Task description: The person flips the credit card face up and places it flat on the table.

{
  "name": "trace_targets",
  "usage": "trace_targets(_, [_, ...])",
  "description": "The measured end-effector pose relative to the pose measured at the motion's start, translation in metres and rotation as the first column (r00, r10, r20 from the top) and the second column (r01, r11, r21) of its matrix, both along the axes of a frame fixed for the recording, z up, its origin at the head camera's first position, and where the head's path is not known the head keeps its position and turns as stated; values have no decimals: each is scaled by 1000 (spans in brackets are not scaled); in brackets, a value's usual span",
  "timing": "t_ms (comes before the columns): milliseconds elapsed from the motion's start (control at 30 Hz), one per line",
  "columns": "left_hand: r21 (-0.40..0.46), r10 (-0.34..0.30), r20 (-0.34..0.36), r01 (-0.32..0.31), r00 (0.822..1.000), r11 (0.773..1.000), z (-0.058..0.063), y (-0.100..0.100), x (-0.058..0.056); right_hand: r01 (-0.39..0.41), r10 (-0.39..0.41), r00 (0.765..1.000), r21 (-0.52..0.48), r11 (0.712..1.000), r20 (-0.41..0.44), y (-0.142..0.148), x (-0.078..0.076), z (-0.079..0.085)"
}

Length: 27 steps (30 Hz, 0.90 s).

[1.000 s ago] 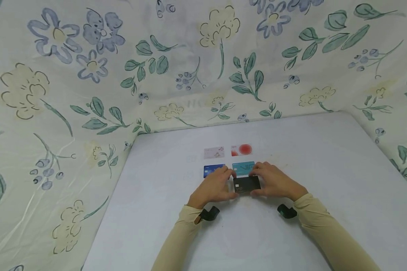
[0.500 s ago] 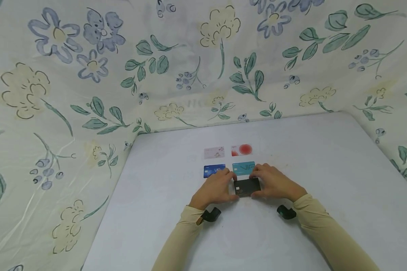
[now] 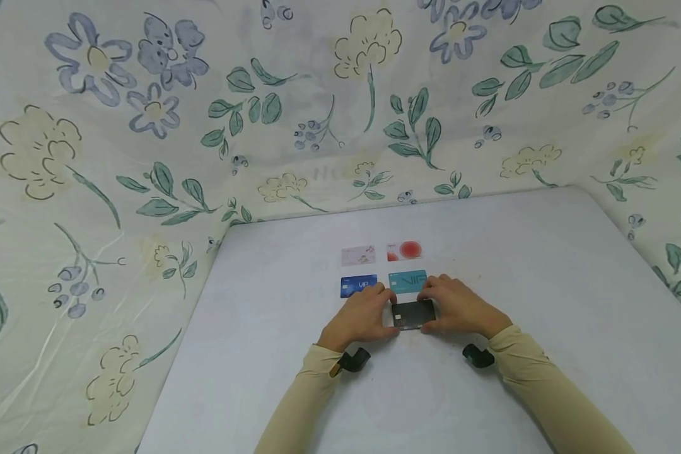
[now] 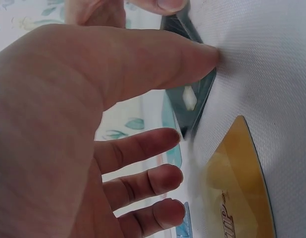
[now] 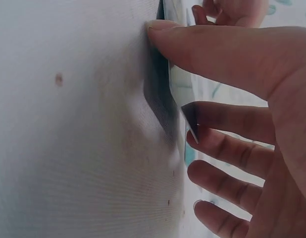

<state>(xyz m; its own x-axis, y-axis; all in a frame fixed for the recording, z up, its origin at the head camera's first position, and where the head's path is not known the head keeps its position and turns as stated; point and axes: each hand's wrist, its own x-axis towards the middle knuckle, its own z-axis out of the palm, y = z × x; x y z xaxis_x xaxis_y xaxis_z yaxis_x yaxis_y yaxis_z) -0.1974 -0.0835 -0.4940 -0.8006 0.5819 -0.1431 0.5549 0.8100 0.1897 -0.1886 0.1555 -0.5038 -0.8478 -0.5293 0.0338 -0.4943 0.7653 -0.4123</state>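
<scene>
A black VIP card [image 3: 413, 314] sits between both hands in the head view, low over the white table. My left hand [image 3: 359, 318] pinches its left end, thumb at the near edge and index finger at the far edge. At the right end, my right hand [image 3: 459, 309] grips it the same way; a corner of the card [image 5: 191, 115] shows by the index finger in the right wrist view. Beyond the hands lie a blue VIP card [image 3: 350, 287] and a teal VIP card [image 3: 405, 282]. A gold card [image 4: 237, 183] lies beneath my left hand, hidden in the head view.
Farther back on the white table [image 3: 284, 302] lie a pale pink card [image 3: 358, 255] and a red-and-white card [image 3: 404, 251], in line with the front cards. Flower-printed cloth [image 3: 340, 113] rises behind the table and along its sides.
The black card and both hands have shifted slightly toward the person, and the card looks flatter. More of the blue card's lettering shows past my left fingers.
</scene>
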Motion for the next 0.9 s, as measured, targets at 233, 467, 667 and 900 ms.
trace_targets(233, [3,-13,-11,13,1000,1000,3,0,2,12,-13,1000,32,999,6,0,0,-2])
trace_targets(467, [10,-20,-18,20,1000,1000,3,0,2,9,-9,1000,46,999,7,0,0,-2])
trace_targets(667, [6,-8,-8,8,1000,1000,3,1,2,26,-27,999,52,998,20,0,-1,-4])
trace_targets(900, [6,-5,-2,5,1000,1000,3,2,1,27,-28,999,46,999,26,1,-1,-4])
